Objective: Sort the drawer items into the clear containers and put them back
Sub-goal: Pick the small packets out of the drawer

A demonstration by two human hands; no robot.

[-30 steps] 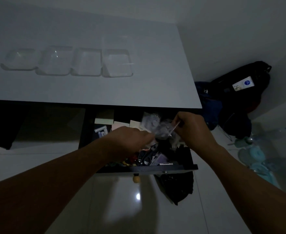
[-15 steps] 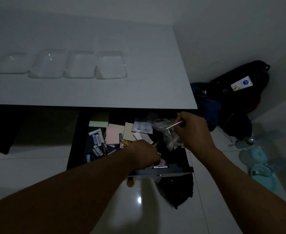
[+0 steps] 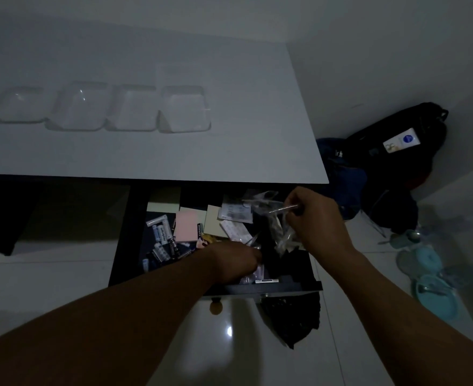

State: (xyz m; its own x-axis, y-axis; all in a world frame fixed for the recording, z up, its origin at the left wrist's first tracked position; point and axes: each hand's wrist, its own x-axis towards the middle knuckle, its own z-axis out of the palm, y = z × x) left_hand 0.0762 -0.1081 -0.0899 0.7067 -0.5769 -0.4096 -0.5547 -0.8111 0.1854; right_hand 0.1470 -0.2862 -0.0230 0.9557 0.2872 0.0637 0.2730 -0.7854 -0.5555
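A black drawer (image 3: 293, 286) stands pulled out under the white desk (image 3: 229, 151). Inside lie batteries (image 3: 161, 232), a pink sticky pad (image 3: 186, 225), pale note pads (image 3: 213, 224), a blister strip (image 3: 235, 231) and small packets. My right hand (image 3: 313, 218) pinches a bunch of clear plastic bags (image 3: 274, 218) above the drawer's right side. My left hand (image 3: 235, 264) reaches down into the front middle of the drawer, fingers curled among the items; what they hold is hidden. Several clear containers (image 3: 185, 110) sit in a row on the desk.
A dark plastic bag (image 3: 293, 319) hangs below the drawer's front right corner, beside a round knob (image 3: 215, 307). Dark backpacks (image 3: 397, 151) lean against the wall on the right. Teal dishes (image 3: 430, 282) lie on the glossy white floor.
My left hand has dropped from the clear bags down into the drawer's front, uncovering the batteries and note pads. My right hand keeps the bags and has barely moved.
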